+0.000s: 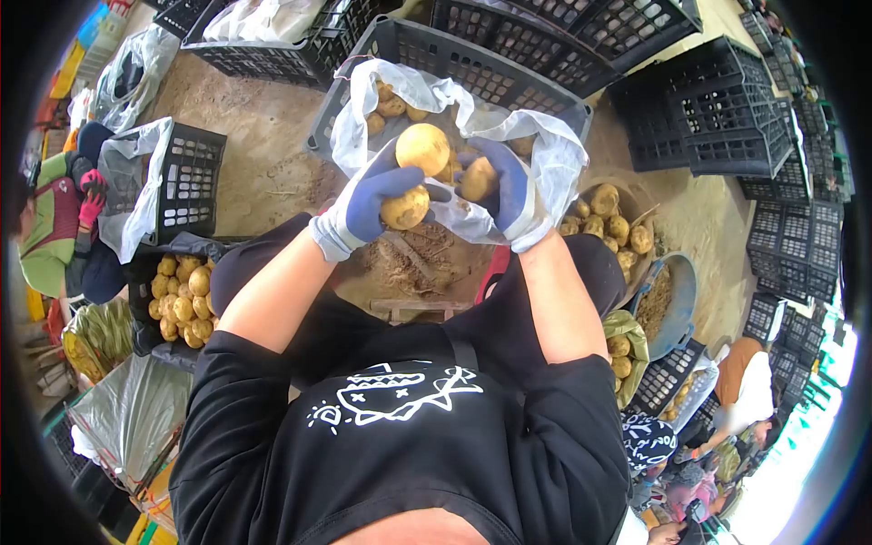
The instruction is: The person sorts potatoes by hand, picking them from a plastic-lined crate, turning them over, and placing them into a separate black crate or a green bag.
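Both my hands wear blue and grey gloves, over a black crate (322,127) lined with a white plastic bag (561,150). My left hand (372,195) is closed on two potatoes, a large round one (422,149) on top and another (405,209) below it. In my right hand (510,186) is a smaller potato (477,180), gripped by the fingers. More potatoes (391,106) lie inside the lined crate, partly hidden by the bag and my hands.
Left of me stands a black crate of potatoes (182,300); right, a basket of potatoes (604,218) and a blue tub (677,300). Black crates (708,109) are stacked at the upper right. A person in pink gloves (91,195) sits at the far left; others are at the lower right.
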`<action>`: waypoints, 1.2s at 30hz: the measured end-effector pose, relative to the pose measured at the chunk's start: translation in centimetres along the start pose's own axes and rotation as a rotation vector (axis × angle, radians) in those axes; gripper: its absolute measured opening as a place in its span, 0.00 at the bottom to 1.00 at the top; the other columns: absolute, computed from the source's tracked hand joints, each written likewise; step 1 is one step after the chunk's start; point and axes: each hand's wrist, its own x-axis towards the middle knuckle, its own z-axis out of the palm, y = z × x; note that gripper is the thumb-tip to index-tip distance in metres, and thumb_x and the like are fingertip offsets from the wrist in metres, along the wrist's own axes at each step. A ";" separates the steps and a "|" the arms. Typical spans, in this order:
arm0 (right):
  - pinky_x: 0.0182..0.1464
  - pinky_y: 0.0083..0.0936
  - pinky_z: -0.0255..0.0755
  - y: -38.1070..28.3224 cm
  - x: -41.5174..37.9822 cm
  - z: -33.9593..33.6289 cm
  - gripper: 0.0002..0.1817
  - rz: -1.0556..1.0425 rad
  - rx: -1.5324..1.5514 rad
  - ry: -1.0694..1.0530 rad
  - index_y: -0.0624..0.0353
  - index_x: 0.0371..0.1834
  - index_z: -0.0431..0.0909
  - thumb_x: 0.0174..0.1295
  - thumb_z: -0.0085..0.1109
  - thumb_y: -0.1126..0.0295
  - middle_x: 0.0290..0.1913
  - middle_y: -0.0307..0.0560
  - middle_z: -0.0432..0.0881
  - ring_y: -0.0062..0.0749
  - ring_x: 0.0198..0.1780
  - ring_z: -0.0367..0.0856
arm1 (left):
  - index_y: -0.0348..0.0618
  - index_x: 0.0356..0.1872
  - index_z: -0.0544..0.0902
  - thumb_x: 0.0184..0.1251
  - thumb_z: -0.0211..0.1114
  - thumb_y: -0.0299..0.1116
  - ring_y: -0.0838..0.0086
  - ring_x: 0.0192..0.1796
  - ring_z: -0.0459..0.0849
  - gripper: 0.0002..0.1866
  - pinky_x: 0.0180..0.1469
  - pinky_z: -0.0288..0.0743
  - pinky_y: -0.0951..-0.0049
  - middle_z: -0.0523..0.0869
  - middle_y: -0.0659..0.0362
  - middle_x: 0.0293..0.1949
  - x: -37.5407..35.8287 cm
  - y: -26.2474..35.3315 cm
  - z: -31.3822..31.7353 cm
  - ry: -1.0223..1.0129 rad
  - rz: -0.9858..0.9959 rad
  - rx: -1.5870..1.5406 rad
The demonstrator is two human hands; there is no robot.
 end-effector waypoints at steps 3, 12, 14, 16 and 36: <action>0.45 0.27 0.78 1.9 0.9 -1.1 0.15 0.461 0.604 -0.094 0.65 0.46 0.80 0.60 0.67 0.67 0.50 0.50 0.80 0.29 0.45 0.83 | 0.45 0.74 0.58 0.72 0.59 0.43 0.49 0.62 0.81 0.34 0.50 0.84 0.61 0.75 0.50 0.63 0.4 -1.6 -1.7 0.039 -0.166 -0.313; 0.47 0.21 0.77 -1.9 0.9 -0.3 0.19 0.162 -0.119 -0.116 0.65 0.60 0.76 0.67 0.54 0.74 0.49 0.49 0.85 0.26 0.44 0.83 | 0.48 0.75 0.58 0.72 0.54 0.57 0.39 0.65 0.74 0.37 0.49 0.86 0.52 0.68 0.43 0.69 1.5 -1.1 -1.9 -0.147 -0.107 -0.518; 0.45 0.19 0.75 -2.3 0.9 -0.2 0.18 0.190 0.074 -0.034 0.65 0.59 0.76 0.71 0.55 0.68 0.48 0.44 0.85 0.19 0.41 0.80 | 0.49 0.75 0.59 0.72 0.53 0.58 0.37 0.64 0.75 0.37 0.41 0.89 0.50 0.68 0.44 0.69 1.3 -1.0 -2.7 -0.131 -0.135 -0.581; 0.44 0.19 0.75 -1.4 1.3 -0.5 0.19 0.220 0.180 0.058 0.66 0.58 0.76 0.72 0.55 0.63 0.47 0.44 0.84 0.22 0.40 0.81 | 0.49 0.74 0.60 0.71 0.56 0.58 0.42 0.61 0.78 0.37 0.42 0.88 0.52 0.72 0.47 0.67 0.7 -0.6 -2.9 -0.108 -0.064 -0.517; 0.49 0.34 0.79 6.2 3.4 -1.0 0.26 0.685 -0.113 -0.226 0.59 0.67 0.67 0.73 0.46 0.54 0.58 0.56 0.79 0.43 0.50 0.83 | 0.57 0.49 0.79 0.63 0.70 0.49 0.63 0.46 0.82 0.18 0.46 0.83 0.56 0.82 0.63 0.40 -37.7 -8.5 -29.4 1.005 0.798 -0.978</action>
